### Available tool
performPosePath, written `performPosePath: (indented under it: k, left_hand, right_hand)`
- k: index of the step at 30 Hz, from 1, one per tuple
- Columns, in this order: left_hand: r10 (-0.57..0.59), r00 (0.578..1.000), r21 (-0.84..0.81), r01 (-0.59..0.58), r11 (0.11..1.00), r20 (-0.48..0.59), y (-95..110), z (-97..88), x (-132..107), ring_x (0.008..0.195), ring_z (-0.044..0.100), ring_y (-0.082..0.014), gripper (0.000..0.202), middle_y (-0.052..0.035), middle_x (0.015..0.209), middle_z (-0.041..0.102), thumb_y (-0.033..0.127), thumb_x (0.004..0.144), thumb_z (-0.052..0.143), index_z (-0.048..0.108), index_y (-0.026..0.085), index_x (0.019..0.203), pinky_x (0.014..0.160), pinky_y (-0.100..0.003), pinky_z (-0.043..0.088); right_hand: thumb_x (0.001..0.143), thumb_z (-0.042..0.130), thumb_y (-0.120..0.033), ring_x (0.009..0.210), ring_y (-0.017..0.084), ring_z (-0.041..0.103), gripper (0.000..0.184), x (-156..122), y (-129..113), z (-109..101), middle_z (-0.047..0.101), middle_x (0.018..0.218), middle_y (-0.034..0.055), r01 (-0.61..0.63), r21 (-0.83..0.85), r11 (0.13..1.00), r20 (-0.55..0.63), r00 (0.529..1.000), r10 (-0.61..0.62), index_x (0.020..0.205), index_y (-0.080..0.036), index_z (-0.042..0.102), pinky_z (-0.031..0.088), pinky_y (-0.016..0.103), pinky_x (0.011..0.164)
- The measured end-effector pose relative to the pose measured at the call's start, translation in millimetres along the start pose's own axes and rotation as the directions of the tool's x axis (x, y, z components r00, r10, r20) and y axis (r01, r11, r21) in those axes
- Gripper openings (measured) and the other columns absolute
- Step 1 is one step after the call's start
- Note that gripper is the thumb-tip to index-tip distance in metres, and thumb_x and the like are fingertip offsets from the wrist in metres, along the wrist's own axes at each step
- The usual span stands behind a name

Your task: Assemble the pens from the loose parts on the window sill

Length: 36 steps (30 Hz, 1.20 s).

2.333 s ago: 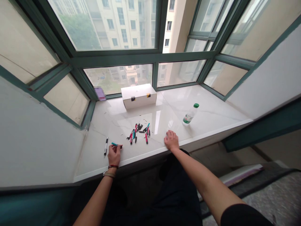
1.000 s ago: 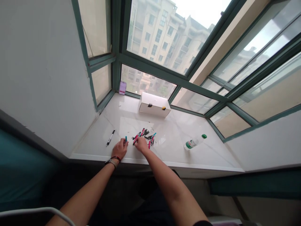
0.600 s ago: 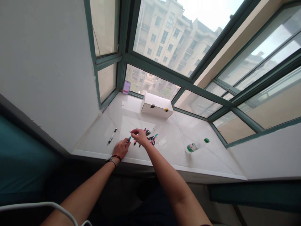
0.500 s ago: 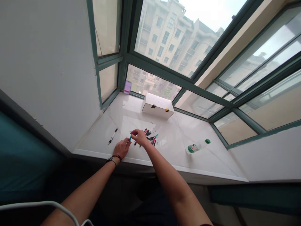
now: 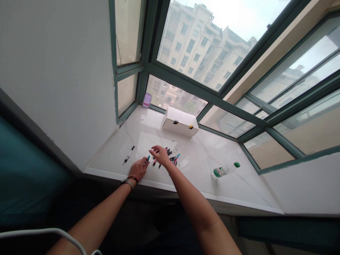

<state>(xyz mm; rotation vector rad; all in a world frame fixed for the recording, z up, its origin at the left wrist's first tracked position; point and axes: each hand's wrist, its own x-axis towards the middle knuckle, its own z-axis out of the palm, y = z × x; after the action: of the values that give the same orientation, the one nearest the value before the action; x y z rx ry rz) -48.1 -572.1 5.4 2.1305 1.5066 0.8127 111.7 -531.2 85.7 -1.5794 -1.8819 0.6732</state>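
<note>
My left hand rests at the front of the white sill, its fingers closed around a short blue pen part that sticks up from the grip. Just above and to the right of it hovers my right hand, thumb and index finger apart; I see nothing clear between them. Partly hidden behind that hand lies a loose pile of black, red and blue pen parts. A whole black-and-white pen lies alone to the left of my hands.
A white box with black and yellow tabs stands at the back against the window. To the right is a clear plastic bottle with a green cap. The sill's front edge runs below my forearms.
My right hand has drawn slightly away from the blue pen part, and its fingers have spread. My left hand keeps hold of the part. The whole view has shifted a little.
</note>
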Motion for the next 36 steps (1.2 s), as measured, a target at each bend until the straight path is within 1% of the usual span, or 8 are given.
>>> performPosePath:
  k: [3, 8, 14, 20, 24, 28, 31, 36]
  left_hand:
    - [-0.011, 1.0, -0.006, 0.011, 1.0, 0.005, 1, -1.0, 0, 0.082, 0.06, -0.0191, 0.027, -0.0027, 0.089, 0.066, 0.042, 0.095, 0.035, 0.054, 0.025, 0.104, 0.073, -0.03, 0.039]
    - [-0.045, 0.999, -0.009, 0.045, 0.999, 0.013, 3, -1.8, 0, 0.083, 0.061, -0.0197, 0.026, -0.0038, 0.089, 0.067, 0.04, 0.094, 0.036, 0.054, 0.024, 0.106, 0.074, -0.031, 0.04]
    - [-0.015, 1.0, -0.006, 0.015, 1.0, -0.014, 1, 0.8, 1, 0.083, 0.061, -0.0193, 0.027, -0.0033, 0.089, 0.066, 0.04, 0.095, 0.034, 0.054, 0.024, 0.104, 0.072, -0.03, 0.04]
    - [-0.02, 1.0, 0.002, 0.021, 1.0, -0.017, 0, 2.3, 1, 0.084, 0.061, -0.0191, 0.027, -0.0031, 0.09, 0.066, 0.04, 0.095, 0.034, 0.053, 0.024, 0.104, 0.074, -0.03, 0.04]
    - [-0.042, 0.999, 0.007, 0.042, 0.999, -0.003, 1, 1.7, 1, 0.085, 0.061, -0.0195, 0.026, -0.0036, 0.09, 0.067, 0.04, 0.095, 0.035, 0.053, 0.024, 0.105, 0.075, -0.03, 0.04]
    - [-0.041, 0.999, -0.004, 0.041, 0.999, 0.013, 1, 0.8, 1, 0.084, 0.061, -0.0196, 0.027, -0.0037, 0.091, 0.067, 0.04, 0.095, 0.034, 0.053, 0.024, 0.106, 0.075, -0.031, 0.04]
    - [-0.053, 0.998, 0.0, 0.053, 0.999, 0.018, 1, 0.9, 1, 0.083, 0.061, -0.0194, 0.027, -0.0033, 0.089, 0.067, 0.041, 0.095, 0.034, 0.053, 0.025, 0.106, 0.074, -0.03, 0.04]
    - [-0.026, 1.0, 0.004, 0.026, 1.0, 0.0, 0, 1.5, 1, 0.081, 0.061, -0.0187, 0.027, -0.0024, 0.088, 0.066, 0.042, 0.095, 0.034, 0.052, 0.026, 0.104, 0.071, -0.029, 0.04]
  right_hand:
    - [0.087, 0.057, -0.033, 0.08, 0.014, 0.061, 0.021, 19, 10, 1, 0.068, 0.089, 0.0031, -0.082, -0.131, 0.988, -0.016, 0.997, 0.08, 0.101, -0.019, 0.065, 0.045, 0.025, 0.076]
    - [0.082, 0.064, -0.025, 0.095, 0.017, 0.058, 0.02, 48, 25, 19, 0.064, 0.104, 0.0071, -0.129, -0.372, 0.919, 0.131, 0.973, 0.19, 0.101, -0.019, 0.067, 0.042, 0.026, 0.083]
    - [0.084, 0.06, -0.024, 0.09, 0.016, 0.059, 0.017, 58, 37, 46, 0.057, 0.11, 0.009, -0.102, -0.457, 0.883, 0.167, 0.966, 0.198, 0.099, -0.018, 0.067, 0.042, 0.025, 0.079]
    - [0.088, 0.054, -0.021, 0.09, 0.016, 0.058, 0.015, 50, 41, 50, 0.057, 0.108, 0.0116, -0.037, -0.488, 0.872, 0.179, 0.974, 0.141, 0.095, -0.014, 0.065, 0.042, 0.025, 0.079]
    - [0.089, 0.053, -0.021, 0.095, 0.019, 0.058, 0.013, 43, 39, 45, 0.061, 0.103, 0.012, -0.033, -0.426, 0.904, 0.136, 0.986, 0.1, 0.097, -0.014, 0.061, 0.043, 0.027, 0.081]
    - [0.09, 0.052, -0.025, 0.069, 0.012, 0.061, 0.012, 36, 28, 28, 0.067, 0.082, 0.0035, -0.112, -0.101, 0.989, 0.159, 0.979, 0.127, 0.094, -0.017, 0.061, 0.045, 0.022, 0.066]
    - [0.087, 0.056, -0.026, 0.059, 0.01, 0.061, 0.013, 27, 13, 8, 0.067, 0.075, 0.0007, -0.078, 0.065, 0.995, 0.225, 0.972, 0.062, 0.091, -0.018, 0.064, 0.044, 0.019, 0.057]
    - [0.081, 0.062, -0.02, 0.066, 0.012, 0.062, 0.013, 16, -14, -20, 0.069, 0.073, -0.0004, 0.121, -0.055, 0.991, 0.326, 0.94, -0.096, 0.088, -0.021, 0.072, 0.044, 0.021, 0.067]
